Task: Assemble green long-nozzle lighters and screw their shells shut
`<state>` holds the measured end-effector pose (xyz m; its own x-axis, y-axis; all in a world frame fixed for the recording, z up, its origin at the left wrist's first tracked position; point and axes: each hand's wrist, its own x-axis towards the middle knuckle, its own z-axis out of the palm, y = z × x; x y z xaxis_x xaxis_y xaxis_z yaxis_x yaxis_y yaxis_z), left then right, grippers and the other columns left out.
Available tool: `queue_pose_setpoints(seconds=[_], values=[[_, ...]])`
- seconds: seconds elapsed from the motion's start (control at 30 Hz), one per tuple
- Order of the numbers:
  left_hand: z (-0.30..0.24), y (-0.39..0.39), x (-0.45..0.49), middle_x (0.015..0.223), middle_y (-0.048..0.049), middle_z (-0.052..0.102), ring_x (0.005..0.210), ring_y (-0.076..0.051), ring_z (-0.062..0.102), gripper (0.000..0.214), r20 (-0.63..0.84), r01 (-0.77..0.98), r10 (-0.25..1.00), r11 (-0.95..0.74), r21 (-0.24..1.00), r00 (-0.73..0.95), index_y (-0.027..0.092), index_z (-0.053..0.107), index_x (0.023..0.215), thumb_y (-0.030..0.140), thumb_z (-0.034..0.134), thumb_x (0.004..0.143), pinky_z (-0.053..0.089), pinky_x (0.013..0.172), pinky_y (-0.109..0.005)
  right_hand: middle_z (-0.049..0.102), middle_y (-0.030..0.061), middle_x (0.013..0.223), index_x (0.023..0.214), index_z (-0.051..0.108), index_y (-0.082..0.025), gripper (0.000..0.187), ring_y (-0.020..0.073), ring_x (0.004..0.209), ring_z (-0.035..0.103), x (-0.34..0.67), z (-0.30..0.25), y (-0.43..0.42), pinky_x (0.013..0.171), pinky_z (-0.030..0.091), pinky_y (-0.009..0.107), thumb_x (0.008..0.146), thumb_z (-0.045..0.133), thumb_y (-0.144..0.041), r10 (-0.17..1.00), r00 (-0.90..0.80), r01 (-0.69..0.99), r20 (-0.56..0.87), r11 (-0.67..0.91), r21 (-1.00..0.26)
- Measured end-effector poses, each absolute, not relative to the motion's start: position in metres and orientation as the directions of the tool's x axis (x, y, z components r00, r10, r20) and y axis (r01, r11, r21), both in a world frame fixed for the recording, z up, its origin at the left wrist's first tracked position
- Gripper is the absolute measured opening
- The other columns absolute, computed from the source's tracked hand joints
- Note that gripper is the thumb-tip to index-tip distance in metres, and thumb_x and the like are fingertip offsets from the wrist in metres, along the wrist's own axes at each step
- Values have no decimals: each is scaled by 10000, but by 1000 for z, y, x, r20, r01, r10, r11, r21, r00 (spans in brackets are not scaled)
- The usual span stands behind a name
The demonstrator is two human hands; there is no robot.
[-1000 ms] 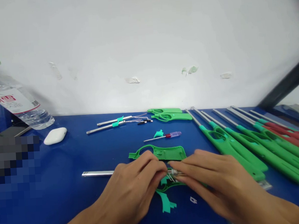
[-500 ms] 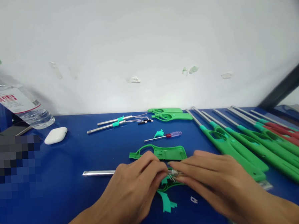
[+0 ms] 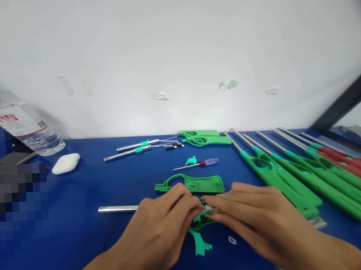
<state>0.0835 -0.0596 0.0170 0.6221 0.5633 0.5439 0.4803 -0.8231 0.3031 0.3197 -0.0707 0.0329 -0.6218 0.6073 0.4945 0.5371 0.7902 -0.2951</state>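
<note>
My left hand (image 3: 161, 228) and my right hand (image 3: 257, 219) meet at the middle of the blue table (image 3: 83, 237), fingers pinched together over a small clear and metal lighter part (image 3: 207, 209). It lies in a green lighter shell half (image 3: 203, 223), mostly hidden under my fingers. A silver metal tube (image 3: 118, 208) sticks out leftward from under my left hand. Just beyond my fingers lies the other green shell half (image 3: 198, 184). A teal trigger piece (image 3: 200, 243) rests on the table below my hands.
A small red-handled screwdriver (image 3: 200, 163) and a teal bit (image 3: 191, 161) lie further back. Two tubes with wires (image 3: 133, 149) and two green shells (image 3: 205, 137) sit near the wall. Several assembled green and red lighters (image 3: 306, 172) fill the right. A white case (image 3: 66, 163) and a water bottle (image 3: 22, 127) stand left.
Both hands stay pinched on the small part with only slight finger shifts. Nothing else on the table has moved.
</note>
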Motion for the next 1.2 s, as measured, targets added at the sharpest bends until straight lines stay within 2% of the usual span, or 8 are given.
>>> queue_pose_setpoints(seconds=[0.23,0.43,0.57,0.7,0.8,1.0,1.2], values=[[16,-60,84,910,-26,656,693,-160,652,207,566,487,542,-833,262,622,166,626,1046,111,431,1086,410,486,-294,818,-1,954,1095,702,-217,170,173,801,782,319,32,-70,798,603,291,1058,541,-173,588,-628,542,510,801,-256],[17,-61,84,919,-26,658,698,-166,649,207,559,499,535,-835,232,634,168,622,1061,120,423,1089,406,475,-297,805,-25,936,1097,679,-243,161,166,805,766,321,30,-71,745,578,278,1073,526,-201,595,-639,549,487,797,-253],[17,-61,85,918,-12,658,704,-164,629,185,574,531,577,-803,271,581,200,621,1068,148,444,1089,435,506,-279,804,-33,1059,1192,646,-260,171,157,832,749,321,29,-70,772,555,292,1090,510,-244,646,-616,578,451,760,-297],[17,-59,85,942,-8,676,805,-191,603,132,590,558,620,-767,317,517,222,629,1097,156,519,1066,509,645,-294,789,-42,1045,1141,650,-283,133,177,830,716,320,29,-70,767,535,328,1083,533,-309,708,-583,630,398,703,-329],[17,-57,85,918,-6,680,808,-202,566,119,583,557,623,-766,320,522,217,637,1065,156,536,1059,531,731,-334,781,-42,1016,1126,651,-296,123,190,827,700,320,28,-70,732,529,333,1076,544,-330,723,-558,650,408,686,-327],[19,-58,86,902,-10,667,795,-197,539,148,546,532,636,-766,361,546,205,630,1006,130,513,1054,508,652,-303,770,-40,968,1155,658,-297,125,174,768,668,322,24,-70,696,524,316,1058,582,-286,700,-560,638,444,706,-307],[18,-59,84,897,-5,658,803,-192,537,133,551,493,625,-779,388,554,206,630,988,105,554,1029,529,746,-331,774,8,928,1177,690,-222,179,171,713,673,322,25,-72,657,537,316,1068,550,-237,592,-606,625,531,768,-143]])
